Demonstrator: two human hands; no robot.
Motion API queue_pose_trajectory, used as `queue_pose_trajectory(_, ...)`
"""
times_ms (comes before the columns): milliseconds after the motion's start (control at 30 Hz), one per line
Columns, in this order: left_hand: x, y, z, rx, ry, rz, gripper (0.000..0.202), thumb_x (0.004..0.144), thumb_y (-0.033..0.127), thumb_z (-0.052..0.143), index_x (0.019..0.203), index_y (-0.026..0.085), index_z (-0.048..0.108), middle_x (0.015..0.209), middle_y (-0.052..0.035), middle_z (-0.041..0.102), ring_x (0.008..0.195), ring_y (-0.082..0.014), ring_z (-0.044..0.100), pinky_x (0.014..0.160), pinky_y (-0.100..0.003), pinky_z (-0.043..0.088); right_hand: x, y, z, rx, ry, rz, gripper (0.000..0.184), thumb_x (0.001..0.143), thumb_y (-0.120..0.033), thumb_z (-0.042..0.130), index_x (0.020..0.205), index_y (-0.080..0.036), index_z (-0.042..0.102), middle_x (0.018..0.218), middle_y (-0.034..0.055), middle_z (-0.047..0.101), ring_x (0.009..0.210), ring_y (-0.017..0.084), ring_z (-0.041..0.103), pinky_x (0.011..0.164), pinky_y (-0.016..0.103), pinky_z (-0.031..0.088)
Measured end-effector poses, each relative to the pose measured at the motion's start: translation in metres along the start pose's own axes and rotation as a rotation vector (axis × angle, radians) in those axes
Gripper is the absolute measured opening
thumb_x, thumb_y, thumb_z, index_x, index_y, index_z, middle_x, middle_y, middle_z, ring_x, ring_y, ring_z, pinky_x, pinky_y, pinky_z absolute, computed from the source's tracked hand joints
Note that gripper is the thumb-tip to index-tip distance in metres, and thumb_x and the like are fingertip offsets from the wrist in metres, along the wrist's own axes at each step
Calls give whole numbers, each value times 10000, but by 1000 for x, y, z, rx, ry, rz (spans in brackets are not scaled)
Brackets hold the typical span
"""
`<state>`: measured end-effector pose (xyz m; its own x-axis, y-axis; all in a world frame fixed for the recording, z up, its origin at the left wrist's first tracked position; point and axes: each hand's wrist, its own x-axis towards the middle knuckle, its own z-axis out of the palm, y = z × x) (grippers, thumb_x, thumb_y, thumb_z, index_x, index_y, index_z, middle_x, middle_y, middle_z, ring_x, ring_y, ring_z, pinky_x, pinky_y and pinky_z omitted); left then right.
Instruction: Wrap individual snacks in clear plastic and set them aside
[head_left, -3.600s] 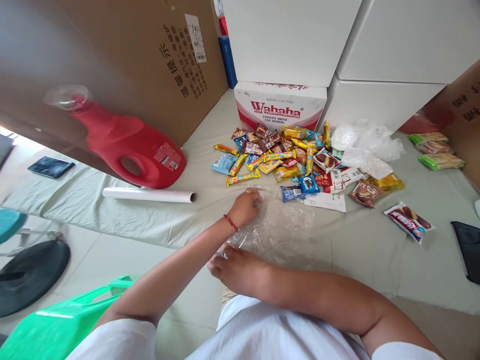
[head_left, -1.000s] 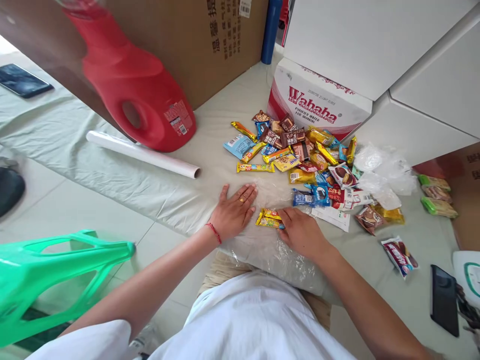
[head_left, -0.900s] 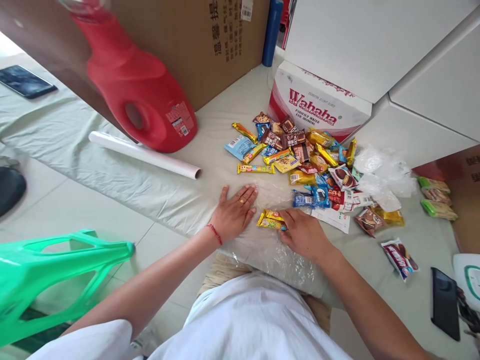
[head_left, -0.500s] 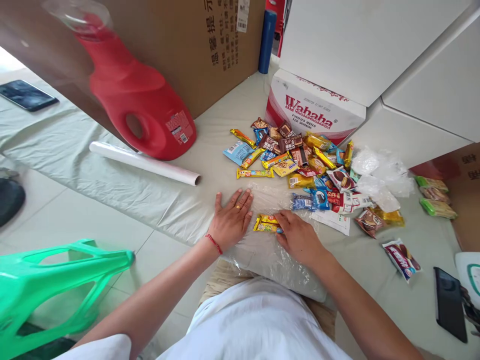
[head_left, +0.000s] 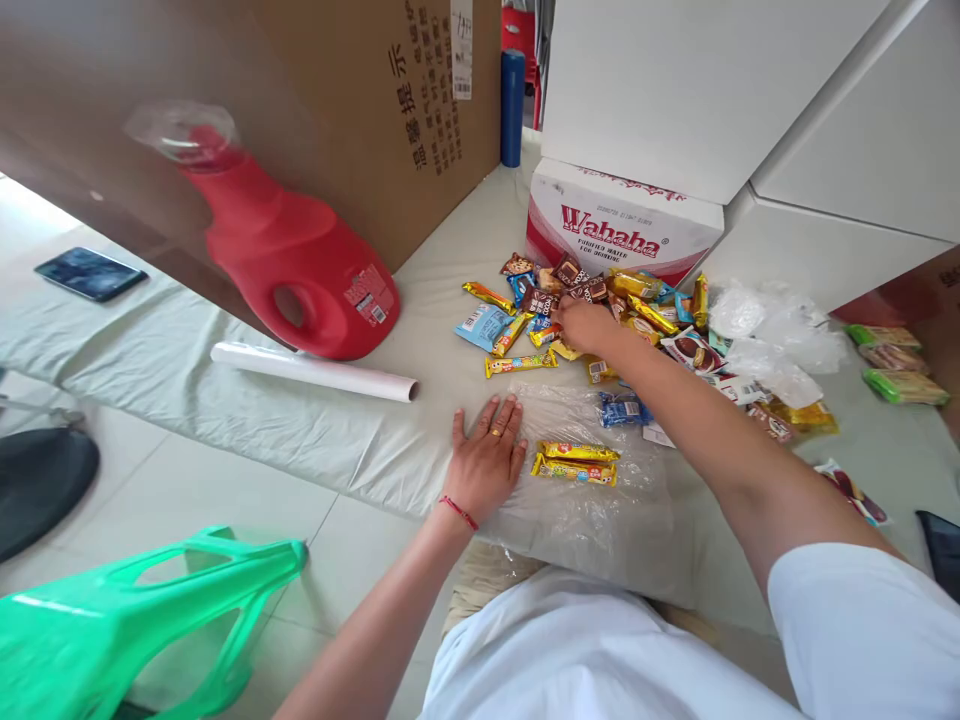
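Note:
My left hand (head_left: 487, 455) lies flat with fingers spread on a sheet of clear plastic wrap (head_left: 570, 540), pressing its left part. Two yellow-wrapped snack bars (head_left: 576, 465) rest side by side on the wrap, just right of that hand. My right hand (head_left: 589, 328) reaches into a pile of packaged snacks (head_left: 540, 300). Its fingers are bent around a yellow-wrapped snack bar (head_left: 543, 337) at the pile's near left side; the fingertips are partly hidden. Another yellow bar (head_left: 521, 364) lies in front of the pile, near a light blue packet (head_left: 482, 326).
A white cardboard tube (head_left: 315, 373) and a red jug (head_left: 307, 260) are at the left. Behind the pile stands a Wahaba-style red-and-white carton (head_left: 622, 225). Crumpled clear plastic (head_left: 780, 330) sits at the right. A green stool (head_left: 150, 610) is on the floor, lower left.
My right hand has left the two yellow bars on the wrap and moved up to the snack pile. My left hand stays on the wrap. The camera view has shifted slightly.

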<state>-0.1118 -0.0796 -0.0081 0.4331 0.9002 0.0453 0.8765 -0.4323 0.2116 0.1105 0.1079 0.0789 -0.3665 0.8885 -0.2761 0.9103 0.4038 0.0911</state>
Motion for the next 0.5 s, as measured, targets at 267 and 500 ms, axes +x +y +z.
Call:
queue_pose_trajectory(267, -1, -1, 0, -46, 14, 8, 575, 1060, 417, 246, 1596, 229, 332, 1651, -87, 320, 1549, -291, 280, 1242, -675, 111, -22, -13, -12, 11, 204, -52, 382, 1021, -346, 453, 1325, -166, 598, 1278, 160, 638, 1085, 310, 630, 879, 386, 482)
queue_pose_trajectory(500, -1, 0, -1, -21, -2, -3, 577, 1056, 416, 242, 1599, 242, 326, 1653, -82, 318, 1549, -292, 281, 1241, -670, 124, -25, -62, 25, 65, 63, -160, 589, 963, -431, 574, 1450, -119, 465, 1427, 198, 546, 1223, 332, 550, 934, 395, 477)
